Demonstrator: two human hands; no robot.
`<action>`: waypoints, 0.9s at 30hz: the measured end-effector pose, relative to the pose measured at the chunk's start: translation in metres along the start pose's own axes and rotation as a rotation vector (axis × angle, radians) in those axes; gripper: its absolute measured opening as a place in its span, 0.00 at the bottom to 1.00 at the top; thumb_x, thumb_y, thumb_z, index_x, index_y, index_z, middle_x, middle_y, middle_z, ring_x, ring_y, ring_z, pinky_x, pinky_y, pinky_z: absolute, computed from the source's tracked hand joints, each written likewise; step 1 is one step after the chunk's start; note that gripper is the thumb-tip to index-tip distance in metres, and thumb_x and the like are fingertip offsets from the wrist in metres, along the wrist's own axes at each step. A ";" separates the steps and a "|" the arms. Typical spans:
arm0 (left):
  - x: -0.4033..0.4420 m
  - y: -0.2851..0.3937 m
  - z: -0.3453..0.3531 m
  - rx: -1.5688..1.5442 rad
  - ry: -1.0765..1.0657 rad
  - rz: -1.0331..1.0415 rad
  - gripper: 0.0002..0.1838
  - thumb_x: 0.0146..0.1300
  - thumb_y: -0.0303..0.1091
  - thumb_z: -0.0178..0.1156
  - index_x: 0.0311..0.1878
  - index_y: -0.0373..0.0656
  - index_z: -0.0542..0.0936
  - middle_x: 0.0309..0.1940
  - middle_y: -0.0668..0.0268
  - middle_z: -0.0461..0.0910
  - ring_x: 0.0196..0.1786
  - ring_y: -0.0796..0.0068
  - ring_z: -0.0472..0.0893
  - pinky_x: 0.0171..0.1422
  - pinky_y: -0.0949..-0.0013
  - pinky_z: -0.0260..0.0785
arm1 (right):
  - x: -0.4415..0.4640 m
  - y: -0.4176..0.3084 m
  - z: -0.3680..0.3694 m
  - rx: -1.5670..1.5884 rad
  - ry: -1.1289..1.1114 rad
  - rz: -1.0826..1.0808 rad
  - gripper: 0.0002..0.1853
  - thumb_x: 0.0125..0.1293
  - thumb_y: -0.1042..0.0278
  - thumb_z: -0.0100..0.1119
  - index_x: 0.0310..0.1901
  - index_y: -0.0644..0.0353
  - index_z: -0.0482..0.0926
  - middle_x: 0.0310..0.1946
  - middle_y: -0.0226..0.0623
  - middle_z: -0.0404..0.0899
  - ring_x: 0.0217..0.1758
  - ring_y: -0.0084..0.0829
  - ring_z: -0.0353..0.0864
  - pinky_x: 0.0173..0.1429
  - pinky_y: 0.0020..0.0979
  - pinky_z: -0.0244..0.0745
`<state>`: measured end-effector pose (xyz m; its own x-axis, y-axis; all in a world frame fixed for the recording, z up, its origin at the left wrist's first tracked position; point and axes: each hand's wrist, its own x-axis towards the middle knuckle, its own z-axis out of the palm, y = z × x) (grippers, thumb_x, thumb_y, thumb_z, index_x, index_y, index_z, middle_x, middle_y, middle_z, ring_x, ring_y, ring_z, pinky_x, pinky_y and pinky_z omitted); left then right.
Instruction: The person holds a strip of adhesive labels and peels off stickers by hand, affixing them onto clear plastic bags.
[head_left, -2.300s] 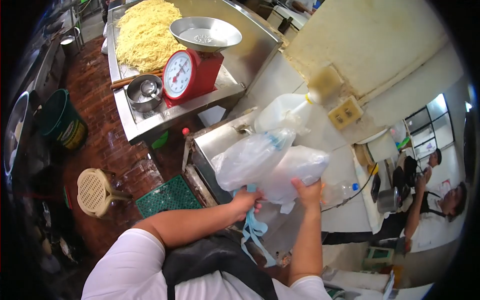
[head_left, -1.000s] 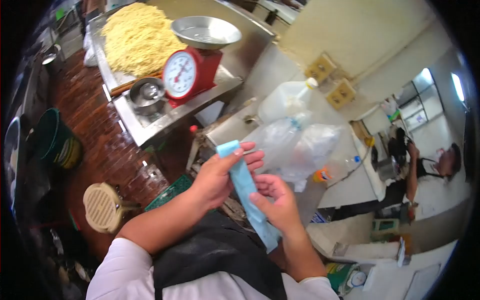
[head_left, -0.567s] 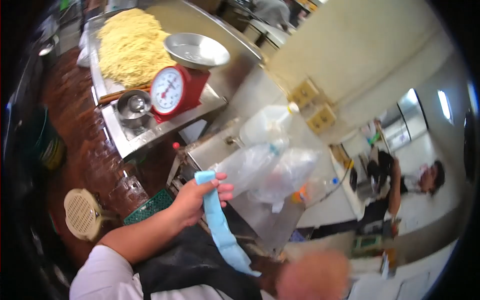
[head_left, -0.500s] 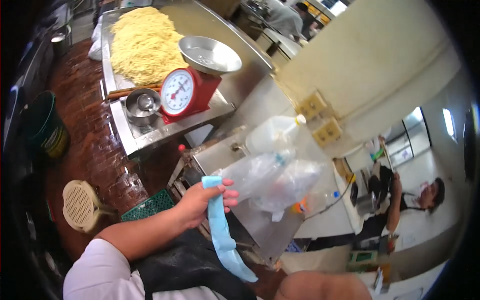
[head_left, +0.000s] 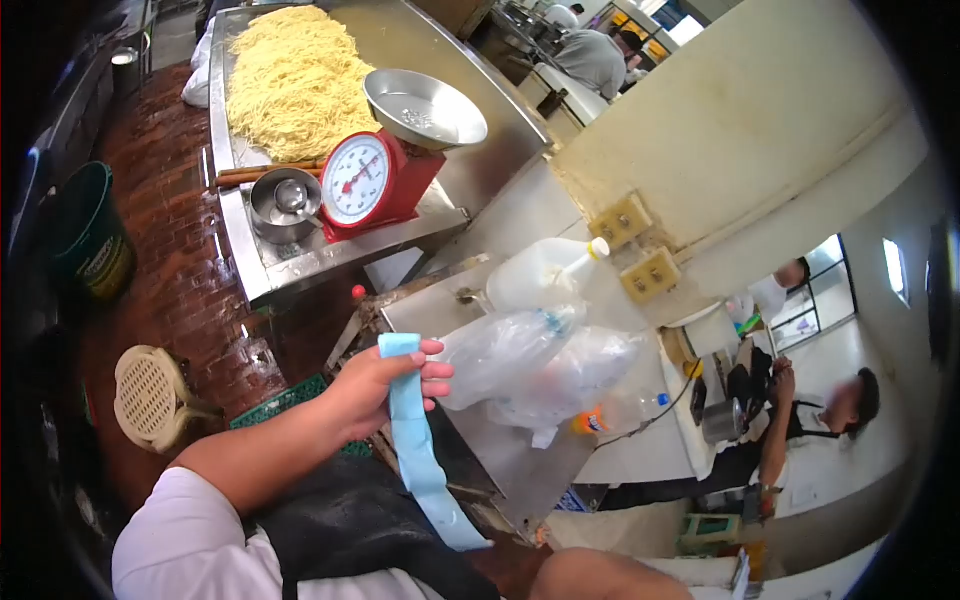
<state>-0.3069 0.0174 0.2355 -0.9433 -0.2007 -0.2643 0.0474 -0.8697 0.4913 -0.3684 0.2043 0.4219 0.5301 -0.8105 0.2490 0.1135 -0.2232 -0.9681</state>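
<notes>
My left hand (head_left: 385, 385) pinches the top end of a long light blue strip (head_left: 418, 455) of thin, creased material, thumb over it and fingers behind. The strip hangs down over the dark apron (head_left: 350, 530). I cannot tell whether it is cloth or paper. Of my right side only a bare stretch of arm (head_left: 605, 577) shows at the bottom edge; the hand is out of frame. Just beyond my left hand, clear plastic bags (head_left: 515, 350) lie on a metal table (head_left: 530, 480).
A red dial scale (head_left: 372, 185) and a steel pot (head_left: 283, 207) with a ladle stand on a metal counter beside heaped yellow noodles (head_left: 300, 85). A white jug (head_left: 540, 275) is by the wall. Stool (head_left: 150, 400) and green bucket (head_left: 92, 235) are left. A person (head_left: 800, 425) works right.
My left hand and the blue strip have shifted slightly left and up in view. The grip looks the same. The right arm has moved a little left. The camera view has shifted slightly.
</notes>
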 end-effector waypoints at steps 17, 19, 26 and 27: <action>-0.004 0.005 -0.007 0.150 -0.032 0.115 0.22 0.70 0.33 0.54 0.65 0.40 0.68 0.52 0.55 0.80 0.48 0.67 0.83 0.50 0.65 0.77 | -0.022 0.026 -0.030 -0.433 -0.204 0.170 0.26 0.66 0.47 0.54 0.53 0.62 0.78 0.37 0.41 0.82 0.45 0.36 0.82 0.48 0.39 0.76; -0.009 0.004 -0.010 0.205 -0.057 0.128 0.23 0.70 0.31 0.53 0.66 0.41 0.67 0.54 0.54 0.79 0.48 0.67 0.83 0.50 0.66 0.76 | -0.023 0.035 -0.014 -0.464 0.769 0.275 0.22 0.58 0.58 0.66 0.49 0.67 0.81 0.43 0.43 0.83 0.48 0.35 0.82 0.50 0.34 0.76; -0.011 -0.005 -0.012 0.149 -0.020 0.185 0.33 0.59 0.16 0.44 0.71 0.44 0.62 0.59 0.57 0.76 0.59 0.66 0.76 0.58 0.64 0.71 | -0.020 0.130 -0.042 -0.545 1.048 0.533 0.19 0.59 0.65 0.68 0.49 0.65 0.80 0.43 0.41 0.82 0.48 0.32 0.81 0.53 0.34 0.74; -0.010 -0.006 -0.011 0.124 0.023 0.211 0.36 0.55 0.13 0.42 0.71 0.43 0.62 0.60 0.56 0.75 0.63 0.64 0.74 0.60 0.63 0.70 | -0.020 0.143 -0.043 -0.575 1.027 0.549 0.19 0.59 0.64 0.68 0.49 0.65 0.80 0.42 0.41 0.82 0.48 0.33 0.81 0.53 0.34 0.74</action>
<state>-0.2937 0.0198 0.2261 -0.9089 -0.3835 -0.1637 0.2002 -0.7456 0.6356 -0.3991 0.1655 0.2792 -0.5190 -0.8546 -0.0200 -0.4220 0.2765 -0.8634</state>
